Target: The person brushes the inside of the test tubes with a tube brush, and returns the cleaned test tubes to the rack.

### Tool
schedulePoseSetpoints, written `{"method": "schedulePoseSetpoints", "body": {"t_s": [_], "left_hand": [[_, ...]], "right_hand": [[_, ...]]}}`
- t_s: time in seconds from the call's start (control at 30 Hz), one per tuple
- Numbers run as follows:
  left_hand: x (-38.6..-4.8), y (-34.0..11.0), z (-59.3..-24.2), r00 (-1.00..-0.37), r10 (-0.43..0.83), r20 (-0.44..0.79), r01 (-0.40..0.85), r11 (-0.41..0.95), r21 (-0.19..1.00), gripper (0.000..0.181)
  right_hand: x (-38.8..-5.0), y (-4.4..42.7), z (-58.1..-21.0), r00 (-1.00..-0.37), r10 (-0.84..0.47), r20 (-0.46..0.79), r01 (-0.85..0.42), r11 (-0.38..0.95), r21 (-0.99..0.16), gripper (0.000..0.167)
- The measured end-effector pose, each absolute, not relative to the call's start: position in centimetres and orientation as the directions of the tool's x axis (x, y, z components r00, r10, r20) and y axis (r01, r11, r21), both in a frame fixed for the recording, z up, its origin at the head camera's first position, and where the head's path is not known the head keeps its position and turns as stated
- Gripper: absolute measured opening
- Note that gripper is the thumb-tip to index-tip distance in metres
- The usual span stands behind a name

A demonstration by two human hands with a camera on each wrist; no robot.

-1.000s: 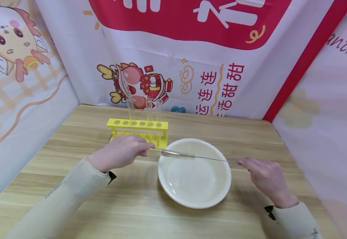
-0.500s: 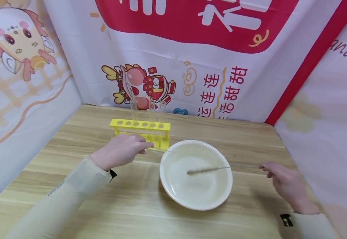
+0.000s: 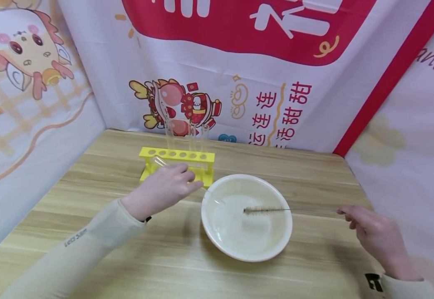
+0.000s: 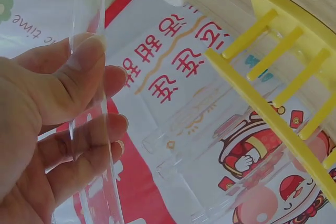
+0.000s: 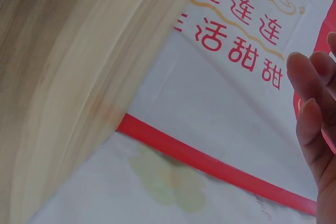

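Observation:
My left hand [image 3: 164, 191] holds a clear test tube [image 4: 100, 192] between thumb and fingers. The tube slants down to the right, its lower end reaching over the left side of a white bowl [image 3: 235, 238]. My right hand [image 3: 383, 238], right of the bowl, pinches the thin wire handle of a test tube brush [image 3: 263, 210]. The brush's bristles hang over the bowl, apart from the tube. In the right wrist view only some fingers [image 5: 310, 124] show at the right edge; the brush is out of that view.
A yellow test tube rack [image 3: 181, 155] stands behind my left hand, left of the bowl. Several clear tubes [image 3: 192, 139] rise from it. Printed cloth walls [image 3: 306, 124] enclose the back and sides of the wooden table [image 3: 157, 265].
The brush has come out of the tube as my right hand drew it to the right. My left hand has since tilted the tube, its far end raised and its bowl end lowered.

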State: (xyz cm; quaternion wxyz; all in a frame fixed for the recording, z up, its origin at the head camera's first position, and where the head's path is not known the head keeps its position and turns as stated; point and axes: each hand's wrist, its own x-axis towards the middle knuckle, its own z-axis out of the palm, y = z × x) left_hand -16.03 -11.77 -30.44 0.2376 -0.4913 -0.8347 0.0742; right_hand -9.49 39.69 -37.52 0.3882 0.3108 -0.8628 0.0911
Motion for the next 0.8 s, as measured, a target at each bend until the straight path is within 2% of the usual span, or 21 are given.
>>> {"method": "schedulePoseSetpoints", "body": {"t_s": [0.23,0.4,0.5,0.6,0.7,0.8], "left_hand": [[-15.8,-11.4,-29.9,-0.376,0.864,0.335,0.783,0.490,-0.384,0.035],[-15.8,-11.2,-29.8,-0.349,0.866,0.359,0.794,0.476,-0.377,0.034],[-16.0,-11.3,-29.9,-0.345,0.854,0.389,0.836,0.468,-0.285,0.034],[-16.4,-11.4,-30.0,-0.360,0.829,0.428,0.882,0.453,-0.134,0.037],[-17.0,-11.7,-30.0,-0.378,0.794,0.476,0.903,0.430,0.001,0.038],[-17.6,-12.2,-30.0,-0.418,0.739,0.529,0.900,0.417,0.129,0.036]], "right_hand": [[-9.2,38.5,-37.0,-0.504,-0.482,0.717,-0.618,0.781,0.090,0.048],[-9.2,37.5,-36.6,-0.456,-0.492,0.741,-0.633,0.765,0.118,0.046],[-9.3,37.1,-36.4,-0.438,-0.500,0.747,-0.642,0.756,0.130,0.044],[-9.4,36.8,-36.4,-0.430,-0.509,0.746,-0.655,0.744,0.131,0.043],[-9.4,36.6,-36.5,-0.439,-0.515,0.737,-0.663,0.739,0.121,0.044],[-9.3,36.6,-36.5,-0.475,-0.518,0.711,-0.654,0.749,0.109,0.045]]}}
